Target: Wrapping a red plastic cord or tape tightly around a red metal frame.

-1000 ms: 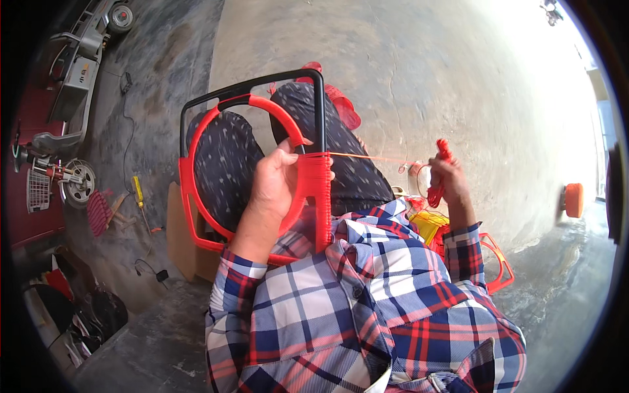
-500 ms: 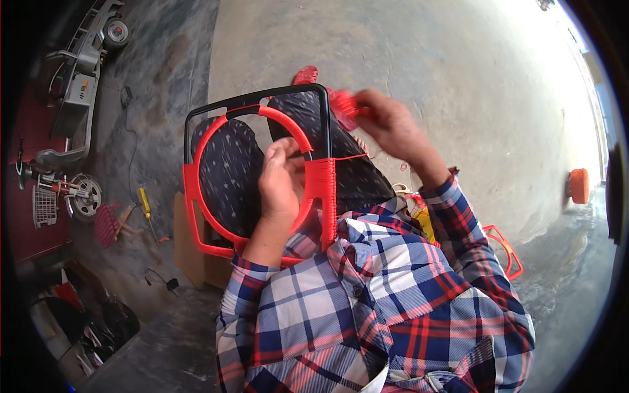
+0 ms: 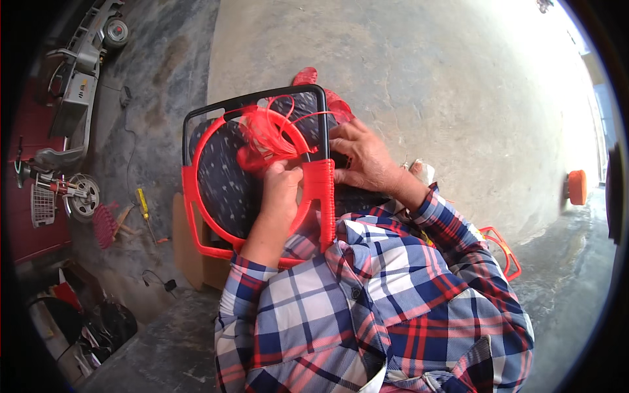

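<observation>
Two hands are working on one frame (image 3: 196,164), a black rectangular metal outline with a red hoop set inside it, resting on the person's lap over dark dotted cloth. Left hand (image 3: 280,190) is lying against the red wrapped upright bar (image 3: 321,196), fingers curled and pinching at the cord beside the winding. Right hand (image 3: 363,157) is pressing flat, fingers spread, on the frame's right edge near its far right corner. Loose red plastic cord (image 3: 268,134) is bunching in loops toward the far edge of the frame.

Judgement: the frame appears stiff and light, best held by its side bars. The cord looks thin, springy and slick, likely to tangle or unwind unless kept taut close to the winding. A yellow-handled screwdriver (image 3: 144,208) is lying on the concrete floor (image 3: 426,72), well apart to the left.
</observation>
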The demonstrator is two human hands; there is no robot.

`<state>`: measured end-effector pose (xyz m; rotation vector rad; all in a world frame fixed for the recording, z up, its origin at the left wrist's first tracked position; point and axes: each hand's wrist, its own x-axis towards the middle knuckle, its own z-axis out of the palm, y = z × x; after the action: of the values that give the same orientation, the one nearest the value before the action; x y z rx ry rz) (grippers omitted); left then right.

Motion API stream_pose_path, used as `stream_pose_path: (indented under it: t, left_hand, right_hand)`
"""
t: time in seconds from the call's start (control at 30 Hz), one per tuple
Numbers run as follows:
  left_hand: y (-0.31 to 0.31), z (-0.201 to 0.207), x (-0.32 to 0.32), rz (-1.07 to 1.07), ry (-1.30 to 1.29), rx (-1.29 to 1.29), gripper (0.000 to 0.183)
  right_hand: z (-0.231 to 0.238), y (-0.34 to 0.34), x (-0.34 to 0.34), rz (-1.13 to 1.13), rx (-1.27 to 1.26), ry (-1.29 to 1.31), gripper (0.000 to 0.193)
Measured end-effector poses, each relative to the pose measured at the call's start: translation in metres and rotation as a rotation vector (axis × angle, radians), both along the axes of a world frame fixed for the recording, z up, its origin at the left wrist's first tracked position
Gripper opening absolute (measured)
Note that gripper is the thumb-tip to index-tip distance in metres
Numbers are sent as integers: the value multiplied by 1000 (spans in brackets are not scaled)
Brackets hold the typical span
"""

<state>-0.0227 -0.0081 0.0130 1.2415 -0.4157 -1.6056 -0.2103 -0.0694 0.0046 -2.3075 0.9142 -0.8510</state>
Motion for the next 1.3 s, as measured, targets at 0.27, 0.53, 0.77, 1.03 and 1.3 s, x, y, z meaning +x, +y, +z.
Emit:
stream_pose_path:
  t: [0.27,0.53,0.77,1.03,1.3]
  left_hand:
    - [1,-7,6,-45,126,-6,26]
    - [1,6,-2,92,223,-14,21]
    - [4,2,8,-40,330,-72,13]
    - [9,1,1,-32,153,-86,13]
    - [10,3,-15,-148,-701,-411,63]
  right_hand:
    - [-8,-10,-45,-45,845,-814,11]
    - [29,-24,-199,-190,794,-1513,19]
    - [28,-5,-79,-311,1038,-726,22]
    - [39,-4,-43,-72,1203,-885,10]
    - [109,40,1,228,1363,-718,14]
